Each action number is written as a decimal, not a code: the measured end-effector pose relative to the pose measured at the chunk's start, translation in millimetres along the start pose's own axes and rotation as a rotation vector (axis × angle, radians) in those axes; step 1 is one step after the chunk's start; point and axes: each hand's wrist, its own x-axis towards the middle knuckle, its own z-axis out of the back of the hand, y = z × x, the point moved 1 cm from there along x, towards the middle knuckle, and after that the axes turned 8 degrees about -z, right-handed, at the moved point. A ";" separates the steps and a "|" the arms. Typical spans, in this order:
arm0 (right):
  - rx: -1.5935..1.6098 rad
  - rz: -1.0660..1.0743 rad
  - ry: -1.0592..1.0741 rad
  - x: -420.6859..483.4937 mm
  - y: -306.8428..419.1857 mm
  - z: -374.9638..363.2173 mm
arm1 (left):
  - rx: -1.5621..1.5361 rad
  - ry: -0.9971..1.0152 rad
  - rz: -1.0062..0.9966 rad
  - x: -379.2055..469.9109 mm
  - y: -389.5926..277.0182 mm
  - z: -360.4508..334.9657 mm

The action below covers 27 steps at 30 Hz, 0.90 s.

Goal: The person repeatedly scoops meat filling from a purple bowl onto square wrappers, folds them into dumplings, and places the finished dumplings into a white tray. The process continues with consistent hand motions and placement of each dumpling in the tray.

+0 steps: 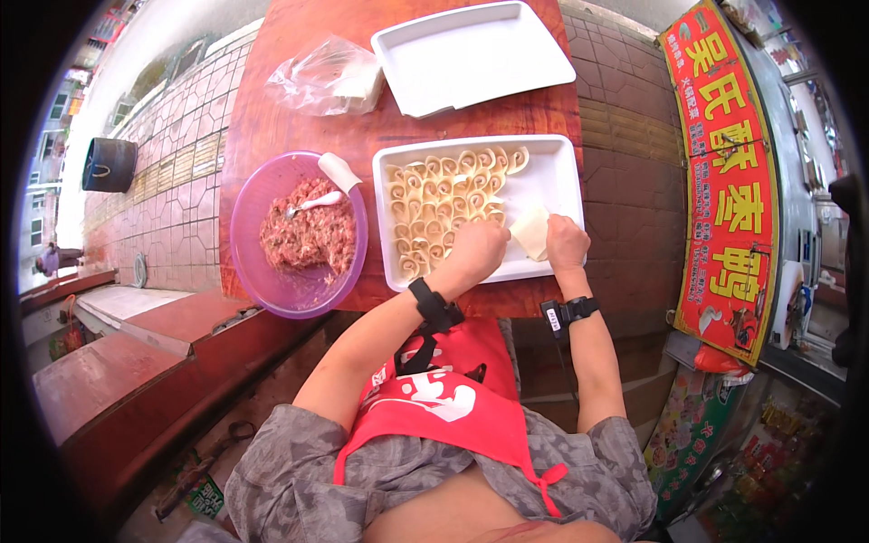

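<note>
My right hand grips the edge of a pale square dough wrapper above a white plastic tray. My left hand is curled at the wrapper's left side, its fingertips partly hidden, so whether it pinches the wrapper is unclear. Rows of folded dumplings, resembling wontons, fill the tray's left and middle, partly beneath my left hand. Left of the tray stands a purple plastic bowl of raw minced meat filling. A spoon with a pale handle rests in the filling.
A pale flat piece lies over the bowl's rim. Farther back on the wooden table are a clear plastic bag with a pale stack inside and another white tray. A red signboard stands at right, a dark bucket at left.
</note>
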 end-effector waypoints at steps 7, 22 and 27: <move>0.114 -0.011 -0.005 3.7 8.8 16.3 | -0.176 -0.192 -0.036 -18.6 -9.2 -12.6; 0.039 0.027 0.485 23.8 6.5 -8.8 | -0.308 -0.318 0.190 -156.8 43.9 47.8; 0.096 0.104 0.319 3.9 7.2 -14.9 | -0.406 -0.415 0.370 -224.5 47.1 78.5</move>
